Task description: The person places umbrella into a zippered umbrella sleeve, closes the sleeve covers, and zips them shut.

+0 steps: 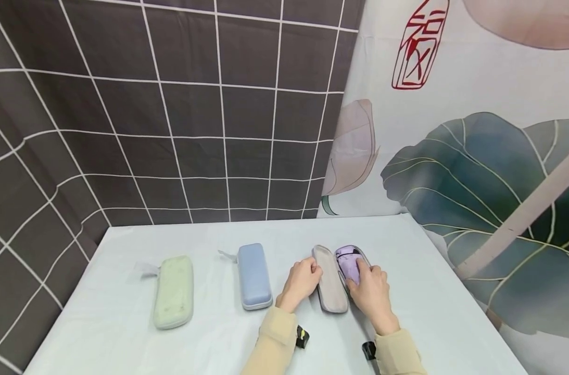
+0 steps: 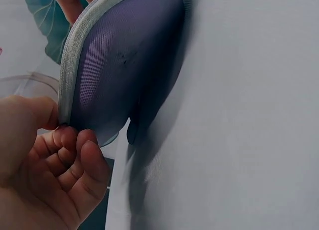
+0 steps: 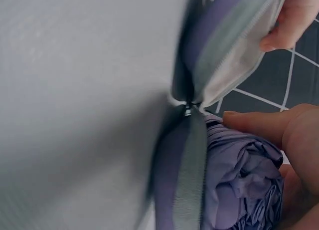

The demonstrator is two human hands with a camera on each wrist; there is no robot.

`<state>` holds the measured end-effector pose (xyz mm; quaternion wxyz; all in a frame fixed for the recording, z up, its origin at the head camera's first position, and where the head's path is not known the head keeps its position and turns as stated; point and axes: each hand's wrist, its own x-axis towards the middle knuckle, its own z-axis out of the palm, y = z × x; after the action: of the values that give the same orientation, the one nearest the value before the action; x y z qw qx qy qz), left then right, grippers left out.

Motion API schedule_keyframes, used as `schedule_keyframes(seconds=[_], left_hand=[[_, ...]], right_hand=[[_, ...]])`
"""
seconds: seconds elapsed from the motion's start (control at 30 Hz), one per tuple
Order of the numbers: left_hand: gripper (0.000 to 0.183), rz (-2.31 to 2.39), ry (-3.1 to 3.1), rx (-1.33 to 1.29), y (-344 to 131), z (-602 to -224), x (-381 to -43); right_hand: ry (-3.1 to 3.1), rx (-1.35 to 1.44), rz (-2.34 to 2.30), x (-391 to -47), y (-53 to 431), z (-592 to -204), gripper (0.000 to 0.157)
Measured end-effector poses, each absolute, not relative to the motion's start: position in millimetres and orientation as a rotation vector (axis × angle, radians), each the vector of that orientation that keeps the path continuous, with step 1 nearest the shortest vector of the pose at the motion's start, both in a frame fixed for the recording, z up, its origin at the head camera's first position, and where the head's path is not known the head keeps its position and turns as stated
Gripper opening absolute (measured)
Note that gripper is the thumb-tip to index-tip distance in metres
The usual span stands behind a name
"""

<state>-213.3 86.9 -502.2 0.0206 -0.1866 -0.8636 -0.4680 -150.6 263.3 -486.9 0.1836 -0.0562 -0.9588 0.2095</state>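
An unzipped purple zip case (image 1: 331,291) lies spread on the table, its pale grey lining facing up in one half. In the other half sits a folded purple compact umbrella (image 1: 350,263), its gathered cloth (image 3: 244,185) showing in the right wrist view. My left hand (image 1: 300,281) pinches the edge of the lined half between thumb and fingers; the left wrist view shows its ribbed purple outside (image 2: 109,60). With the thumb on one side, my right hand (image 1: 370,294) grips the umbrella; its other fingers are partly hidden.
To the left on the white table (image 1: 209,344) lie a closed blue case (image 1: 254,276) and a closed green case (image 1: 174,291), each with a tab. A dark grid curtain (image 1: 186,109) hangs behind, beside a leaf-print cloth (image 1: 471,172).
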Motion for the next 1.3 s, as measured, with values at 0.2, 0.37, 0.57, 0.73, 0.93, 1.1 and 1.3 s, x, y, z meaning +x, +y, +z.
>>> schedule_keyframes(seconds=[0.2, 0.37, 0.57, 0.73, 0.93, 1.1, 1.3], left_hand=[[0.029, -1.446, -2.705, -0.59, 84, -502, -215], [0.03, -1.468, -2.693, -0.581, 82, -502, -216], [0.029, -1.478, -2.696, -0.582, 85, -502, -218], [0.029, -1.488, -2.692, -0.565, 84, -502, -216], [0.029, -1.48, -2.682, -0.558, 81, -503, -214], [0.029, -1.487, -2.675, -0.532, 80, -504, -212], [0.028, -1.583, -2.66, -0.546, 89, -499, -209]], right_hand=[[-2.797, -0.184, 0.649, -154, 270, -489, 0.061], [-2.911, -0.16, 0.637, -158, 274, -483, 0.063], [-3.015, -0.106, 0.619, -153, 278, -467, 0.065], [-3.034, -0.07, 0.606, -153, 282, -463, 0.063], [-3.024, -0.028, 0.553, -157, 282, -467, 0.061], [-3.019, -0.002, 0.58, -158, 280, -473, 0.061], [-3.049, 0.076, 0.764, -163, 302, -464, 0.055]])
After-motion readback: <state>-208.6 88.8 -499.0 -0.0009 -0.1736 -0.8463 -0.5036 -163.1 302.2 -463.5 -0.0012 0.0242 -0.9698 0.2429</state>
